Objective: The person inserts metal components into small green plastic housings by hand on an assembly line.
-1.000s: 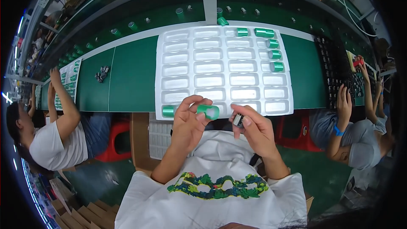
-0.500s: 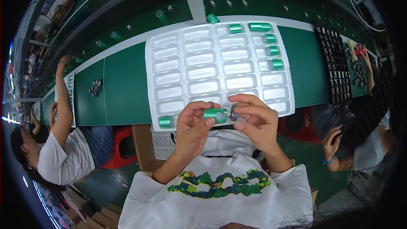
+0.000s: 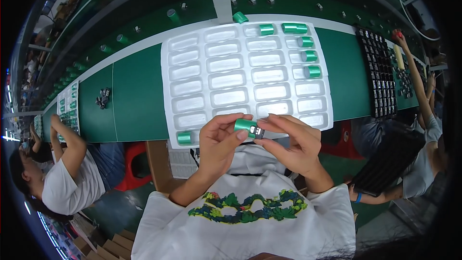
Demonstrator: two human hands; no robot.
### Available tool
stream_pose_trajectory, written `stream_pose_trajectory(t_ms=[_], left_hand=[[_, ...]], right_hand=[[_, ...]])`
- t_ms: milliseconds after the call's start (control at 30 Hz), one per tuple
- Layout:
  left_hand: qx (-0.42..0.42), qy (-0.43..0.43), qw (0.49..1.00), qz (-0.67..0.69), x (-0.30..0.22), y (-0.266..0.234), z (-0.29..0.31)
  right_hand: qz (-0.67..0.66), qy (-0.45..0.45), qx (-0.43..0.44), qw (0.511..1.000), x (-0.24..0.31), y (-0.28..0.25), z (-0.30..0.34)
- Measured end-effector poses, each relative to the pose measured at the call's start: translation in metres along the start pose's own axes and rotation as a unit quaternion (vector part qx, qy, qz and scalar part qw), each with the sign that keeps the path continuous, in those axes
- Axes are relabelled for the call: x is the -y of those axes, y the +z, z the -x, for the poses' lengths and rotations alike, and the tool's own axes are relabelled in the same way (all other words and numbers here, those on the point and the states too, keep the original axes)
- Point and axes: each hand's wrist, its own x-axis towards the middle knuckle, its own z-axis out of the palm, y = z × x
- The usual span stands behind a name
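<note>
My left hand (image 3: 216,139) is closed round a green cylinder (image 3: 244,125), held lying sideways above the near edge of the white moulded tray (image 3: 250,79). My right hand (image 3: 296,142) pinches a small dark grey piece (image 3: 257,132) with light marks on its face, set against the cylinder's right end. Whether it sits fully inside cannot be told. Several like green cylinders (image 3: 308,56) lie in the tray's right column, with another cylinder (image 3: 266,30) at the top of the third column. One more cylinder (image 3: 184,137) rests in the near left pocket.
Just beyond the tray lies a green cylinder (image 3: 240,17). Small dark parts (image 3: 102,98) are heaped on the green bench at left; a black tray of parts (image 3: 378,74) stands at right. Co-workers sit on both sides, the right one's arm beside a black tray (image 3: 390,161).
The grey piece, whose metal prongs showed earlier, has been brought against the cylinder's end, and the prongs no longer show. The left co-worker's raised arm has come down.
</note>
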Motion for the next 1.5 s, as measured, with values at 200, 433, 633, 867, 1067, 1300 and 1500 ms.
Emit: stream_pose_trajectory(t_ms=[200, 433, 633, 867, 1067, 1300, 1500], left_hand=[[-0.001, -0.035, 0.999, -0.028, -0.002, -0.001, -0.005], [0.026, 0.03, 0.99, -0.134, -0.002, 0.007, -0.007], [0.013, 0.025, 0.987, -0.156, -0.004, -0.006, -0.012], [0.042, 0.092, 0.955, -0.279, -0.028, -0.023, -0.02], [0.059, 0.195, 0.665, -0.719, -0.091, -0.046, 0.009], [0.034, 0.075, 0.666, -0.741, -0.091, -0.087, 0.023], [0.086, 0.079, 0.675, -0.728, -0.104, -0.096, 0.024]], right_hand=[[0.073, -0.019, 0.014, 0.997, 0.001, 0.0, -0.004], [0.109, -0.052, -0.023, 0.992, -0.004, 0.026, -0.001], [0.127, -0.07, -0.016, 0.989, -0.011, 0.04, 0.001], [0.171, -0.12, 0.048, 0.977, -0.016, 0.04, -0.037], [0.324, 0.03, -0.048, 0.944, -0.126, -0.054, -0.185], [0.437, 0.172, 0.086, 0.879, -0.214, -0.081, -0.248], [0.581, 0.034, 0.043, 0.812, -0.201, -0.038, -0.258]])
